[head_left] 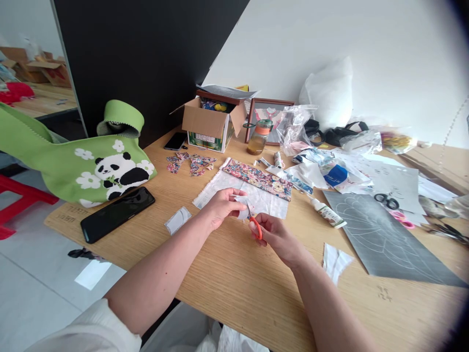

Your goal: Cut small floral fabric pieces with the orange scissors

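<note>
My left hand (221, 209) pinches a small white piece of fabric or paper (242, 200) between thumb and fingers. In my right hand (274, 231) is a pair of scissors (257, 228) with orange handles, its blades at the white piece's edge. Just beyond both hands lies a folded floral fabric (256, 178), its pale underside (276, 208) spread toward me. Several cut floral scraps (198, 164) rest farther left. A pale cut piece (178, 220) sits left of my left hand, and a whitish scrap (335, 262) lies right of my right forearm.
A green panda bag (120, 171) and a black phone (117, 214) occupy the left. At the back stand an open carton (208, 128) and a jar of amber liquid (259, 139). Rightward are a glue bottle (328, 213), a dark patterned sheet (388, 239) and black-handled scissors (386, 200).
</note>
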`<state>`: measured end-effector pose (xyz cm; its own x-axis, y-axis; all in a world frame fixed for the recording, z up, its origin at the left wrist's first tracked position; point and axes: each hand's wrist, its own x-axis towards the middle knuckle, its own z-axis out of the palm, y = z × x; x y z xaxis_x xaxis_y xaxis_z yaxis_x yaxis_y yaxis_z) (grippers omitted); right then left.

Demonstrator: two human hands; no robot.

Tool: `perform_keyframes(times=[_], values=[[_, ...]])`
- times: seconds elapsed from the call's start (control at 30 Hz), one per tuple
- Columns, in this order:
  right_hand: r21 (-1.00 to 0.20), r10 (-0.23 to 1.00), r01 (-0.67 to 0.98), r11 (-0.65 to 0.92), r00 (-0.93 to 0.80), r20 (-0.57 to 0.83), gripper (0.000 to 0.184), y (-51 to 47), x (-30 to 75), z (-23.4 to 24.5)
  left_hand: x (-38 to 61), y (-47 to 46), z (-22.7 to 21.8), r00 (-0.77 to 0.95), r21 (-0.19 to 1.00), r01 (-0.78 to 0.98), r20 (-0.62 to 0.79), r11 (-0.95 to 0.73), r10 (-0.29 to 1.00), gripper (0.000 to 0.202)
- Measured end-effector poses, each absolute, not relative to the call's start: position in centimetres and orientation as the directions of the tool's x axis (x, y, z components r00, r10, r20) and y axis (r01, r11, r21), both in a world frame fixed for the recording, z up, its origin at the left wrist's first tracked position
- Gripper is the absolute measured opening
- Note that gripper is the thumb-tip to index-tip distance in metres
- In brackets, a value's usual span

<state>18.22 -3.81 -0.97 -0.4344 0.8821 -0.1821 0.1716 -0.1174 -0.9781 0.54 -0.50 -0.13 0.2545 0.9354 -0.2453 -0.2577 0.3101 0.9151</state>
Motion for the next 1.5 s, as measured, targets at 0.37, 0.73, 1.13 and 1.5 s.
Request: perform_keyframes(times=[0.37,0.73,1.13,1.5], values=[[-0.978,0.892,0.163,-0.132,-0.412,-0.189,0.049,-3.8,18.12,-0.84,0.7,-0.49,-0.04,0.214,0.904,-0.302,-0.244,0.301,0.946,0.039],[-0.976,0.882,0.169,-0.134,-0.429,-0.195,0.049,-3.79,18.05,-0.7,0.76,-0.57,0.17,0.201,0.907,-0.289,-0.253,0.304,0.946,0.036],[-0.979,0.876,0.147,-0.143,-0.441,-0.194,0.049,-3.9,17.95,-0.67,0.76,-0.67,0.07,0.218,0.912,-0.268,-0.256,0.31,0.942,0.037],[-0.976,0.884,0.17,-0.134,-0.424,-0.196,0.05,-3.78,18.12,-1.04,0.79,-0.58,0.18,0.216,0.907,-0.282,-0.258,0.314,0.942,0.036]])
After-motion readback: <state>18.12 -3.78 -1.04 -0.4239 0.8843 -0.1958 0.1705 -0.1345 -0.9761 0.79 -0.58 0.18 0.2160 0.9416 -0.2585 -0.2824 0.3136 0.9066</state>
